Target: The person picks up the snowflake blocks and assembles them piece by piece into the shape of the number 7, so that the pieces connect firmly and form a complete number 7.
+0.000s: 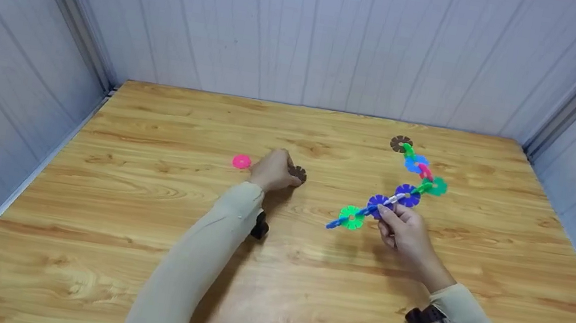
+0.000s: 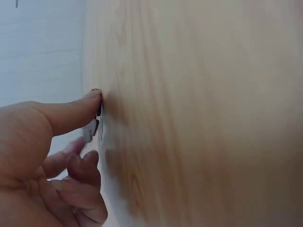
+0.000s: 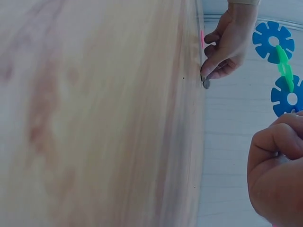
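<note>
In the head view my left hand pinches a brown notched plastic disc at the table surface. The left wrist view shows the disc edge-on as a dark strip at the thumb tip, partly hidden. My right hand grips a chain of interlocking notched discs near its middle, between thumb and fingers. Blue, green, white, pink and brown pieces make up this bent chain, with a brown disc at its far end. Blue discs joined by a green one show in the right wrist view.
A loose pink disc lies on the wooden table, just left of my left hand. Pale panelled walls stand behind the table and on both sides. A small black camera is strapped at each wrist.
</note>
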`<move>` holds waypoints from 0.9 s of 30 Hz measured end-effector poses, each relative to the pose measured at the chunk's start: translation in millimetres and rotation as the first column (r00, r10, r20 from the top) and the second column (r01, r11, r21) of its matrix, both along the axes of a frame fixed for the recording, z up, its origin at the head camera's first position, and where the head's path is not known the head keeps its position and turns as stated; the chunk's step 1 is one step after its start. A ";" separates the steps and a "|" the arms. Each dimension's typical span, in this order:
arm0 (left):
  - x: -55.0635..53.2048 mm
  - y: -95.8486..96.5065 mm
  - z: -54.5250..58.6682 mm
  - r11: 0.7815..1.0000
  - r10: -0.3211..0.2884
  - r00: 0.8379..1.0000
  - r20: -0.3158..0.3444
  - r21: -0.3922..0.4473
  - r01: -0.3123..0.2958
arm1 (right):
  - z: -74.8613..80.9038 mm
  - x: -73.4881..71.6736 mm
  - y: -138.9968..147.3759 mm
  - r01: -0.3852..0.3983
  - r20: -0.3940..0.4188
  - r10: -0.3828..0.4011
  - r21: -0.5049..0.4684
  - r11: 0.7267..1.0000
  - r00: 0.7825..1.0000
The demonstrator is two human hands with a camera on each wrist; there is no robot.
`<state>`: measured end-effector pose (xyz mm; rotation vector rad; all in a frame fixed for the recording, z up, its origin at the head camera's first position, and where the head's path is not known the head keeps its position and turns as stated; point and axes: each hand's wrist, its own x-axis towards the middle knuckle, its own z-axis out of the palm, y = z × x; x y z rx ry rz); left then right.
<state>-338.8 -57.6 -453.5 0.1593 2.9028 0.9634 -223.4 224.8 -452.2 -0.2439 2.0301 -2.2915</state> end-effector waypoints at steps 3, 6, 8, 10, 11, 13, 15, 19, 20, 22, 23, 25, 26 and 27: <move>9.7 -2.6 0.7 0.998 -0.015 1.000 -0.021 0.057 0.016 | 0.1 -3.1 -1.2 -0.003 0.004 0.003 0.000 1.000 1.000; 19.9 -5.6 1.2 0.992 -0.024 1.000 -0.019 0.124 0.026 | 0.9 -6.8 -2.5 -0.007 -0.001 0.007 0.030 1.000 1.000; 26.1 -8.0 2.0 0.986 -0.024 0.999 -0.025 0.162 0.028 | 1.9 -9.4 -3.5 -0.010 -0.006 0.010 0.037 0.999 1.000; 31.9 -9.6 3.3 0.977 -0.033 0.999 -0.026 0.209 0.038 | 2.7 -11.7 -4.3 -0.002 -0.009 0.003 0.033 0.999 1.000; 34.7 -10.2 4.1 0.972 -0.040 0.999 -0.024 0.233 0.044 | 3.1 -12.6 -4.6 -0.001 -0.011 0.001 0.032 0.999 1.000; 40.3 -10.7 5.8 0.950 -0.069 0.998 -0.012 0.304 0.070 | 3.4 -14.6 -5.0 0.009 -0.011 -0.009 0.022 1.000 1.000; 46.5 -10.1 6.9 0.911 -0.103 0.995 0.004 0.401 0.093 | 3.4 -16.0 -4.7 0.022 -0.010 -0.022 0.014 1.000 1.000; 60.4 -5.5 7.9 0.811 -0.149 0.989 -0.006 0.572 0.125 | 3.8 -17.2 -2.9 0.050 -0.013 -0.050 -0.007 0.999 0.999; 64.1 -4.0 8.2 0.790 -0.156 0.988 -0.008 0.599 0.129 | 4.4 -17.0 -2.5 0.059 -0.012 -0.059 -0.012 0.998 0.998; 70.7 -0.7 9.2 0.754 -0.164 0.986 -0.007 0.643 0.130 | 5.5 -17.1 -1.8 0.072 -0.009 -0.072 -0.027 0.997 0.997; 73.7 0.8 10.0 0.740 -0.171 0.985 -0.005 0.660 0.132 | 6.2 -17.3 -1.6 0.076 -0.006 -0.077 -0.034 0.996 0.997; 78.1 3.3 11.4 0.716 -0.187 0.982 -0.004 0.684 0.139 | 7.6 -18.2 -1.8 0.085 -0.006 -0.086 -0.048 0.995 0.996; 80.0 4.2 12.1 0.706 -0.196 0.981 -0.008 0.693 0.147 | 8.1 -18.5 -1.7 0.089 -0.008 -0.089 -0.053 0.995 0.996; 81.4 5.4 12.4 0.697 -0.204 0.979 -0.014 0.700 0.156 | 8.4 -18.8 -1.7 0.092 -0.010 -0.093 -0.060 0.994 0.996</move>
